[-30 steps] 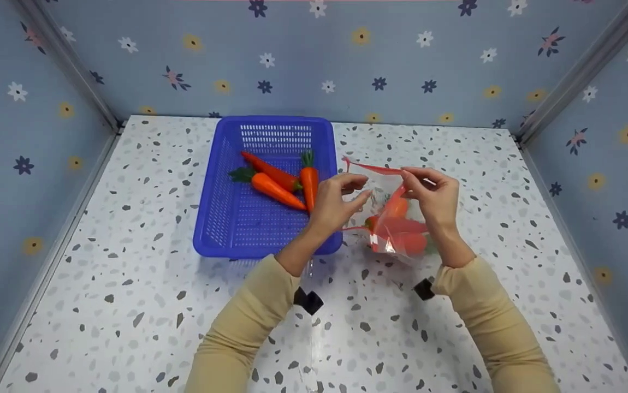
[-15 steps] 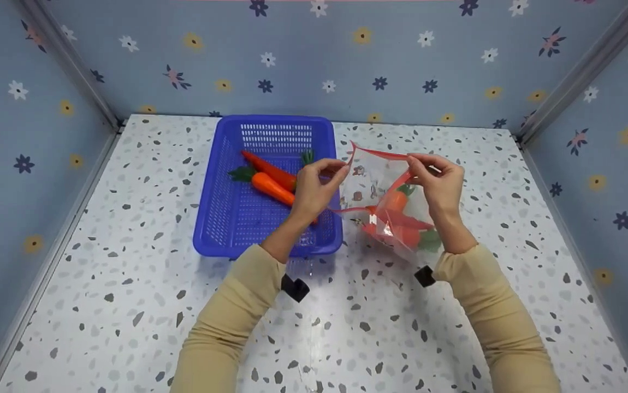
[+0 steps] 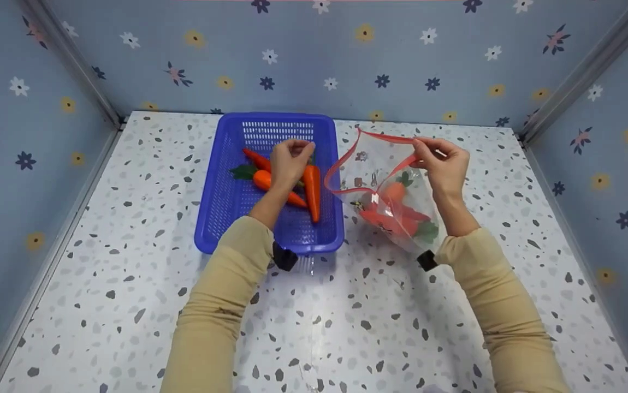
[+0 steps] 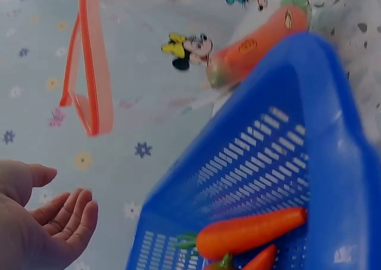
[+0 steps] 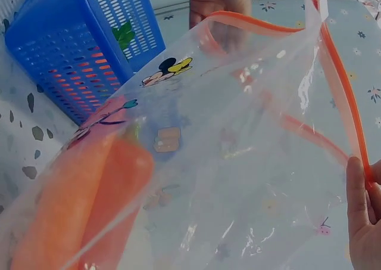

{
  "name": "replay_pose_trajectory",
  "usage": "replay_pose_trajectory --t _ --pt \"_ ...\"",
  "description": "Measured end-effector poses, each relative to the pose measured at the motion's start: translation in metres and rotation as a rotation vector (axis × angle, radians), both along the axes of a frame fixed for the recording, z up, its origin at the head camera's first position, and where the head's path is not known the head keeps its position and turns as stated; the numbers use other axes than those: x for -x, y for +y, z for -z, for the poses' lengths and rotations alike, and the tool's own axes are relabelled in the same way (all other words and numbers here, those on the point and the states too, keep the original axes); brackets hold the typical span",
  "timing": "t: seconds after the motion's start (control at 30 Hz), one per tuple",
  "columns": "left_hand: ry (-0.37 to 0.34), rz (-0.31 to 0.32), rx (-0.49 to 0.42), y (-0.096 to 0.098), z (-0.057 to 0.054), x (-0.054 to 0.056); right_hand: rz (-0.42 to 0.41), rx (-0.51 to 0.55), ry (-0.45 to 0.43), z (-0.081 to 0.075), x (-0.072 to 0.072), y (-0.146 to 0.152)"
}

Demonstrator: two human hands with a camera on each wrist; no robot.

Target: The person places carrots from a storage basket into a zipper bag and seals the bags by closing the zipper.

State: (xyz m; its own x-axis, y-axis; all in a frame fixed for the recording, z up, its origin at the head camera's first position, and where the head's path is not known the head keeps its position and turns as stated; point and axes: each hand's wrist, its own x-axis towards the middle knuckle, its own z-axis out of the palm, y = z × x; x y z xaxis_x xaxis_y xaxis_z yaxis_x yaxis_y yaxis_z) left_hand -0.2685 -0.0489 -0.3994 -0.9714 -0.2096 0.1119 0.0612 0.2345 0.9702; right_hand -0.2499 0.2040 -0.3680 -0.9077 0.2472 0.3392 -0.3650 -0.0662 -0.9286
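Observation:
My left hand [image 3: 290, 164] is above the blue basket [image 3: 202, 218], over several carrots. In the left wrist view, the thumb and fingers of my left hand [image 4: 53, 225] are apart with nothing between them. An upright carrot [image 3: 312, 191] lies at the basket's right side, beside another carrot [image 3: 262, 179] and a red chili pepper [image 3: 255, 158] that is partly hidden by my hand. My right hand [image 3: 448, 166] pinches the red zip edge of a clear zip bag [image 3: 371, 164]. The bag's mouth gapes toward the basket. Carrots [image 5: 77, 204] and red pieces show through its plastic.
The basket and bag stand side by side on a white speckled table [image 3: 314, 322]. A blue flowered wall [image 3: 303, 54] rises behind, with matching panels at the left and right.
My left hand has let go of the bag's near edge and moved left and back over the basket. The bag's mouth has been pulled wider and raised, with my right hand still pinching it.

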Motion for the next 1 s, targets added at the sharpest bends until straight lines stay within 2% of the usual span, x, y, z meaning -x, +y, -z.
replay_pose_trajectory --t 0.13,0.27,0.37,0.5,0.6,0.7,0.73,0.77,0.83,0.9,0.93,1.0 --pt "-0.135 -0.066 0.019 -0.012 0.007 0.010 0.017 -0.007 -0.020 -0.002 0.004 0.001" --pt "-0.302 -0.130 0.019 -0.024 0.015 0.020 0.036 -0.030 -0.037 -0.004 0.007 0.001" --pt "-0.445 -0.197 -0.026 -0.033 0.021 0.028 0.039 -0.036 -0.042 -0.004 0.008 0.001" --pt "-0.570 -0.297 -0.125 -0.045 0.037 0.041 0.038 -0.023 -0.048 -0.003 0.009 -0.001" --pt "-0.567 -0.399 -0.165 -0.060 0.089 0.073 0.036 -0.010 -0.046 -0.002 0.010 -0.001" --pt "-0.618 -0.442 -0.217 -0.080 0.154 0.116 0.031 -0.005 -0.039 -0.002 0.010 -0.002" --pt "-0.627 -0.464 -0.183 -0.086 0.181 0.131 0.031 -0.007 -0.039 -0.001 0.010 -0.002" --pt "-0.660 -0.461 -0.159 -0.091 0.195 0.141 0.031 -0.009 -0.039 -0.001 0.010 -0.002" --pt "-0.738 -0.427 -0.098 -0.098 0.210 0.148 0.034 -0.034 -0.013 0.001 0.010 -0.003" --pt "-0.788 -0.416 -0.019 -0.106 0.236 0.161 0.039 -0.062 0.009 0.003 0.010 -0.003" --pt "-0.808 -0.405 0.003 -0.108 0.243 0.163 0.040 -0.074 0.019 0.004 0.010 -0.003" --pt "-0.828 -0.393 -0.027 -0.109 0.253 0.165 0.042 -0.097 0.040 0.006 0.011 -0.003"
